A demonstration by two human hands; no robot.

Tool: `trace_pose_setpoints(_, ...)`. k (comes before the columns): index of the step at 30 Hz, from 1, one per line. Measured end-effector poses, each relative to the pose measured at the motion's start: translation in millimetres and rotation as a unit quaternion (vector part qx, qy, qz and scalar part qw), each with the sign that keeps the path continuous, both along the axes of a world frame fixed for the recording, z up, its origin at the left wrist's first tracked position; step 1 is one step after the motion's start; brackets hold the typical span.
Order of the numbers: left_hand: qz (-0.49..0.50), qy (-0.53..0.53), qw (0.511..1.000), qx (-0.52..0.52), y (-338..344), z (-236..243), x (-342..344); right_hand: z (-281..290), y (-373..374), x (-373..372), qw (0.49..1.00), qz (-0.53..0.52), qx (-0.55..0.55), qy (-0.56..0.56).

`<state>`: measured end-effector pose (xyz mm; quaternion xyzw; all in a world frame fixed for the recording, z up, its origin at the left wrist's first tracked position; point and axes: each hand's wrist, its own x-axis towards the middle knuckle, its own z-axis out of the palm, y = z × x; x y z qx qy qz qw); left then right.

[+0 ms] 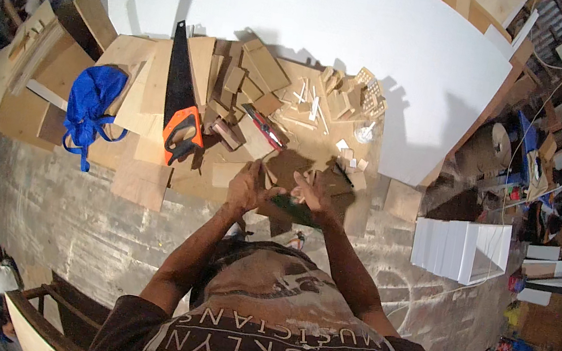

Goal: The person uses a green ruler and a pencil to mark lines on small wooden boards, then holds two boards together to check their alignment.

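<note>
Leftmost, an orange-handled saw (180,93) lies with its black blade pointing away from the person. Next, the left hand (246,188) has its fingers bent, though whether it grips anything I cannot tell; just beside it, low between the hands, a green piece (295,210) slants lengthwise from upper left to lower right, and the right hand (311,191) curls near it, grip likewise unclear
</note>
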<state>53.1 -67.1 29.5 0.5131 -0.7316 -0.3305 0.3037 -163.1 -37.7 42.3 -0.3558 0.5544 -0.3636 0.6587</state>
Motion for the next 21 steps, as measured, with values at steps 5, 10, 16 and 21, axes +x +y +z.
trace_pose_setpoints(5,0.063,-0.112,0.99,-0.06,-44.3,-4.9,-4.9,-3.0,-38.7,-11.7,0.985,0.025,0.011,0.168)
trace_pose_setpoints(10,0.123,-0.134,0.979,-0.091,-87.7,-7.2,-6.8,-6.2,-78.2,26.9,0.982,-0.108,-0.068,0.142)
trace_pose_setpoints(16,0.122,-0.013,0.992,0.025,-90.4,11.7,42.4,-48.7,-187.7,10.8,0.777,-0.022,-0.362,0.514)
trace_pose_setpoints(21,0.16,0.278,0.903,0.286,-40.7,12.7,118.4,-31.6,-252.7,82.7,0.761,0.127,-0.282,0.57)
